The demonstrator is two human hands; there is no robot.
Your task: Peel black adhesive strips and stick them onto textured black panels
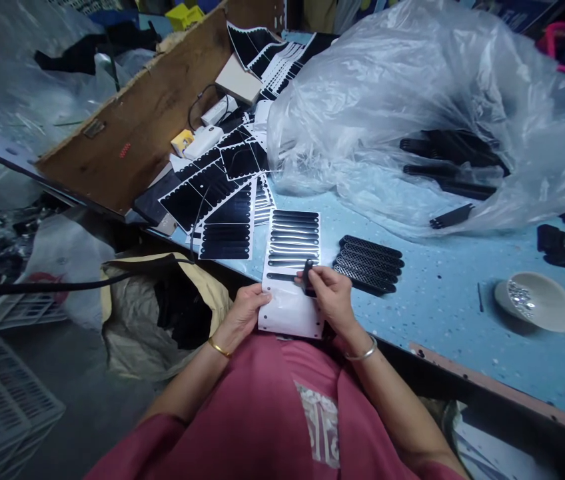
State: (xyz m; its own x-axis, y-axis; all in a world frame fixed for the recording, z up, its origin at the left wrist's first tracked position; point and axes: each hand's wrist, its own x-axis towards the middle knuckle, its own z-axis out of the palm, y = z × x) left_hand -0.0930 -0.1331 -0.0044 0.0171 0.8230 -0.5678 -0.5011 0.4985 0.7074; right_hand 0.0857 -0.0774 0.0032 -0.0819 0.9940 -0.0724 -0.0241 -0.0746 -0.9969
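A white backing sheet point(290, 313) with several black strips across its upper part lies at the table's front edge. My left hand point(248, 308) pinches the sheet's left edge between thumb and fingers. Over the sheet's right side, my right hand point(331, 293) grips a black strip point(307, 272), which stands up from the sheet at its fingertips. One separate strip lies on the sheet just left of those fingertips. To the right of the sheet sits a group of black perforated pieces point(368, 263), side by side and touching none of my fingers.
A large clear plastic bag point(362, 87) with black parts covers the table's back. More strip sheets point(225, 233) lie left, beside a wooden board point(137, 113). At right is a white bowl point(552, 303) of small shiny pieces. An open cloth bag point(132, 347) stands below left.
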